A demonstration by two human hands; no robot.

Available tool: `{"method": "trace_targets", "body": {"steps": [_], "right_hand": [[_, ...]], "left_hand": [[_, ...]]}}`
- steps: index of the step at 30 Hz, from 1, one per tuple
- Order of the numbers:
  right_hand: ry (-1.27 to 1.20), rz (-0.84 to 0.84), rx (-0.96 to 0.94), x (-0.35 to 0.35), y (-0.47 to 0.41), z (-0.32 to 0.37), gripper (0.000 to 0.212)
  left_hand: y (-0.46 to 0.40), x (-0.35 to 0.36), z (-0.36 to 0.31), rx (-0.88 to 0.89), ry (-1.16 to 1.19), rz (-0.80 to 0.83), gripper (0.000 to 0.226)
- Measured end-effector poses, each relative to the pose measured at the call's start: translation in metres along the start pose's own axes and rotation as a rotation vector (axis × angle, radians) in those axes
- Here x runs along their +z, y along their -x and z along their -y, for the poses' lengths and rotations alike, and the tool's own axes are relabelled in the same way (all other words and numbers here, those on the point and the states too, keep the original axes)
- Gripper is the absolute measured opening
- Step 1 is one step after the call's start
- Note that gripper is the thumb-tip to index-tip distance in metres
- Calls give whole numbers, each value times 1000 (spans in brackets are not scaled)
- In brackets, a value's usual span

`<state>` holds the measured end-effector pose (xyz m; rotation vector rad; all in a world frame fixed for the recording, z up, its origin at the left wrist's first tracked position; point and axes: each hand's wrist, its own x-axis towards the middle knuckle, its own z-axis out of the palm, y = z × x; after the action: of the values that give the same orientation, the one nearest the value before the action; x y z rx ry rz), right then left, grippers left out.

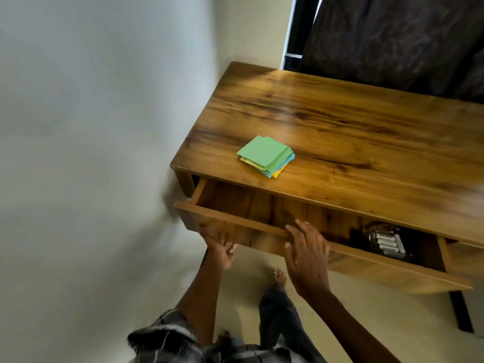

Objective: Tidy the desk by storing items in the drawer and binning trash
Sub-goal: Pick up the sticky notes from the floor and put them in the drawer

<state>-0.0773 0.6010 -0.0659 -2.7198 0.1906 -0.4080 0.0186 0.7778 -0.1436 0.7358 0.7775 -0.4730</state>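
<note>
One small stack of green, yellow and blue square paper notes (265, 156) lay on the brown wooden worktop (340, 132), near its front edge above the pulled-out wooden drawer (235, 218). The stack looked light, thin and floppy, its sheets loose and liable to fan apart; pinching it across opposite edges would likely suit. The left hand (218, 246) touched the drawer front from below, fingers loosely spread. The right hand (306, 254) rested spread on the drawer's top rim, holding nothing.
</note>
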Motion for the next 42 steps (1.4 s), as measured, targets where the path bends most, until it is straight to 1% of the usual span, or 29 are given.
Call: {"method": "trace_targets", "body": {"steps": [2,4,6,7,8,9,11,12,13,16,18,20,22,24,26,29,32,34,39,41,42], "right_hand": [[-19,58,-34,1,0,13,42],[-74,159,-89,3,1,28,44],[-104,339,-139,5,2,44,41],[-74,446,-170,7,3,52,40],[-31,529,-203,10,3,59,40],[0,574,-239,12,5,67,42],[23,590,-288,14,10,76,45],[20,585,-296,14,12,79,46],[12,581,-294,13,14,81,47],[-10,583,-279,11,17,84,49],[-41,589,-235,9,16,85,51],[-66,596,-192,5,16,86,50],[-69,620,-166,0,16,85,44],[-104,660,-121,-5,15,81,38],[-174,690,-60,-7,14,78,36],[-249,734,-1,-10,15,77,31],[-299,775,17,-14,15,77,31],[-357,804,31,-17,15,77,31],[-417,879,49,-14,11,72,35],[-441,951,64,-11,2,68,32],[-435,976,59,-10,-5,68,27]], "left_hand": [[11,-17,7,-29,-15,-117,81],[23,-28,10,-31,-48,-259,86],[36,-30,3,92,-5,-457,81],[44,-29,-4,172,36,-546,77],[50,-32,-13,256,70,-601,74],[56,-36,-22,328,111,-623,71],[70,-48,-36,481,145,-568,57],[77,-52,-39,556,116,-544,50],[83,-53,-42,631,55,-553,47],[104,-44,-41,860,-201,-699,37],[117,-29,-38,1074,-434,-745,34],[125,-18,-35,1277,-667,-696,34],[128,-9,-33,1377,-861,-613,31],[127,-3,-30,1377,-932,-435,27],[125,0,-25,1307,-985,-264,24],[117,-3,-20,1161,-1077,-116,23],[113,1,-20,1085,-1123,5,23],[110,6,-22,1047,-1135,56,24],[96,25,-31,1003,-1122,101,25],[93,33,-34,986,-1100,95,25],[92,37,-35,977,-1081,94,25]]}}
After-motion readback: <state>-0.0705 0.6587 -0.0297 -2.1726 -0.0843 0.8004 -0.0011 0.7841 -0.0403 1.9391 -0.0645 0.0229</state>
